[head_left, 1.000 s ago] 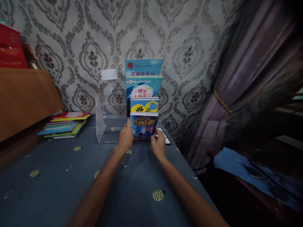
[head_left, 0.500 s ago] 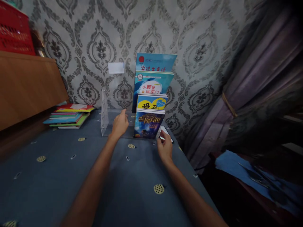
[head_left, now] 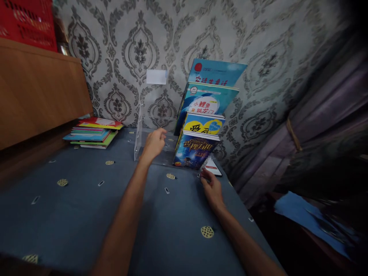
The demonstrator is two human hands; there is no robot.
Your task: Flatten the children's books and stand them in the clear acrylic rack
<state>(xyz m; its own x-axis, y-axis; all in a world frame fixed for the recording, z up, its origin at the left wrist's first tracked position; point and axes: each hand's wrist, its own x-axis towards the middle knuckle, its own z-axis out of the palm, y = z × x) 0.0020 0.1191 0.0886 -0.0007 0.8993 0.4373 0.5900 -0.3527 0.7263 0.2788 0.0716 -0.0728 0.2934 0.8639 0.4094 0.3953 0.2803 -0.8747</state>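
A clear acrylic book stand [head_left: 138, 136] stands near the wall. Its right part holds several books in stepped rows: a dark blue book [head_left: 191, 151] in front, a yellow and blue book [head_left: 204, 123] behind it, then a teal book [head_left: 211, 100] and a taller blue book [head_left: 218, 73]. My left hand [head_left: 155, 142] hovers at the stand's left part, fingers loosely bent and pointing right towards the books, with nothing seen in them. Low by the stand's front right corner is my right hand [head_left: 212, 188], its fingers half curled and apart, holding nothing visible.
A phone [head_left: 213, 168] with a lit screen lies right of the stand. A pile of thin books [head_left: 92, 134] is at the left, beside a wooden cabinet [head_left: 40, 92] bearing a red basket [head_left: 27, 25]. A curtain [head_left: 270, 153] hangs right; blue cloth [head_left: 304, 218] lies below.
The view has swung, so the stand and books appear farther right and more slanted. My right hand has drawn back slightly from the stand's right side. My left hand stays near the left part.
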